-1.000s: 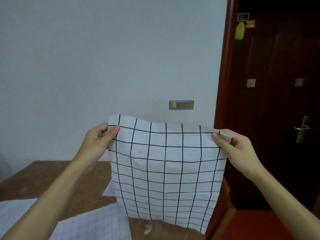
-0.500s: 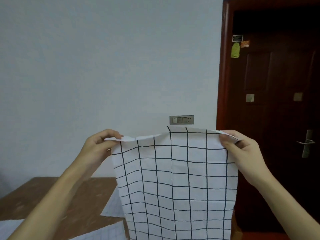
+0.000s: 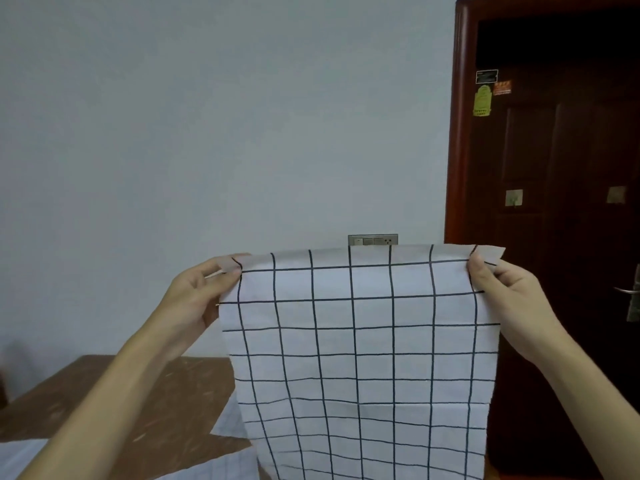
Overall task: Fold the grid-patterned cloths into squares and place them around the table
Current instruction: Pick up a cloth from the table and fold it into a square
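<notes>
A white cloth with a black grid (image 3: 360, 351) hangs upright in front of me, stretched flat between both hands. My left hand (image 3: 194, 299) pinches its top left corner and my right hand (image 3: 505, 296) pinches its top right corner. The cloth's lower edge runs out of the frame at the bottom. Behind it lies the brown wooden table (image 3: 145, 393), where further pale grid cloths (image 3: 214, 465) lie flat at the near left.
A grey-white wall fills the background, with a switch and socket plate (image 3: 372, 240) just above the cloth's top edge. A dark red-brown door (image 3: 561, 168) with stickers and a metal handle (image 3: 630, 292) stands at the right, close to the table's end.
Both hands have lifted the cloth higher and pulled it taut, so the top edge is now straight. The view has tilted upward, showing less of the table.
</notes>
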`<move>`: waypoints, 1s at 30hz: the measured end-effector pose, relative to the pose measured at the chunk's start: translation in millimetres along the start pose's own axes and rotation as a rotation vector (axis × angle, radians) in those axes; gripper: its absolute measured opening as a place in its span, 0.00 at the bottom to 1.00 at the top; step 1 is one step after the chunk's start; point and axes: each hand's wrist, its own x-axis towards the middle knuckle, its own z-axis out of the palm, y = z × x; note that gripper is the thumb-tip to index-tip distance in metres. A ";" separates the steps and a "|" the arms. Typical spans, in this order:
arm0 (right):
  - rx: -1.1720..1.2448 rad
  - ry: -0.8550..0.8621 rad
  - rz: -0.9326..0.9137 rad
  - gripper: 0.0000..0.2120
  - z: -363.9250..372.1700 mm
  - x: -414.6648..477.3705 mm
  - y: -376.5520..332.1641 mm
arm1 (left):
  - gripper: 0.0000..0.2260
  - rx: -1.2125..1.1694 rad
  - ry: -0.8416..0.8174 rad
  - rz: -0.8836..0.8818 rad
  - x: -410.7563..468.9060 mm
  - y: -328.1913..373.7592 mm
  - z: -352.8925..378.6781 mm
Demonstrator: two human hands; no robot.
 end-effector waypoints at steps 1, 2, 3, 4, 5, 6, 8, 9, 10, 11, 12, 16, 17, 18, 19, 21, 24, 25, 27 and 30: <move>0.007 -0.011 0.002 0.19 1.7 -0.3 0.6 | 0.09 0.012 0.008 -0.009 -0.6 -0.3 0.3; 0.008 -0.016 -0.003 0.19 3.5 -0.6 2.5 | 0.10 0.016 0.026 -0.008 -0.5 -1.0 0.8; 0.005 -0.018 -0.018 0.18 5.2 -0.7 4.9 | 0.10 -0.001 0.058 -0.010 0.1 -1.3 1.8; -0.002 -0.017 -0.039 0.18 6.6 -1.0 6.8 | 0.09 -0.031 0.088 -0.017 0.6 -0.7 3.7; -0.004 -0.017 -0.054 0.16 7.9 -1.2 8.4 | 0.09 -0.062 0.112 -0.028 0.5 0.1 5.0; 0.011 -0.019 -0.062 0.15 9.0 -1.6 8.4 | 0.10 -0.083 0.125 -0.038 -0.3 0.9 6.4; 0.056 0.003 -0.089 0.10 9.0 -2.2 8.5 | 0.13 -0.090 0.150 -0.042 -1.9 1.5 7.2; 0.063 0.017 -0.106 0.10 9.3 -2.5 8.3 | 0.13 -0.084 0.166 -0.039 -2.0 0.9 6.1; 0.061 0.024 -0.115 0.10 8.6 -1.8 9.1 | 0.13 -0.080 0.177 -0.039 -2.2 0.4 5.3; 0.053 0.023 -0.121 0.09 9.0 -2.2 8.2 | 0.13 -0.079 0.183 -0.041 -2.4 0.0 4.8; 0.052 0.015 -0.117 0.09 9.4 -2.8 8.1 | 0.13 -0.080 0.181 -0.044 -2.5 0.0 5.2; 0.162 -0.068 -0.005 0.16 14.1 -0.3 7.6 | 0.14 -0.108 0.109 -0.068 3.0 -1.7 11.0; 0.173 -0.101 0.023 0.16 17.1 2.9 7.9 | 0.14 -0.125 0.093 -0.080 5.2 -3.2 14.1; 0.174 -0.123 0.051 0.17 21.9 6.1 7.7 | 0.13 -0.126 0.087 -0.099 7.5 -5.7 17.3; 0.166 -0.137 0.076 0.19 27.6 8.7 8.9 | 0.13 -0.113 0.082 -0.123 9.2 -8.8 21.2; 0.155 -0.153 0.105 0.19 41.0 11.4 14.4 | 0.11 -0.061 0.059 -0.169 11.3 -18.5 29.3; 0.111 -0.154 0.137 0.10 62.1 9.2 20.7 | 0.09 0.020 -0.001 -0.199 9.7 -27.8 48.9; 0.094 -0.164 0.143 0.09 69.7 7.5 20.3 | 0.08 0.036 -0.018 -0.193 8.2 -28.1 57.0; 0.074 -0.193 0.137 0.08 86.5 3.7 16.3 | 0.07 0.066 -0.045 -0.176 6.8 -27.6 73.4; 0.094 -0.243 0.125 0.14 108.8 -2.9 6.8 | 0.07 0.073 -0.120 -0.154 7.4 -25.3 92.3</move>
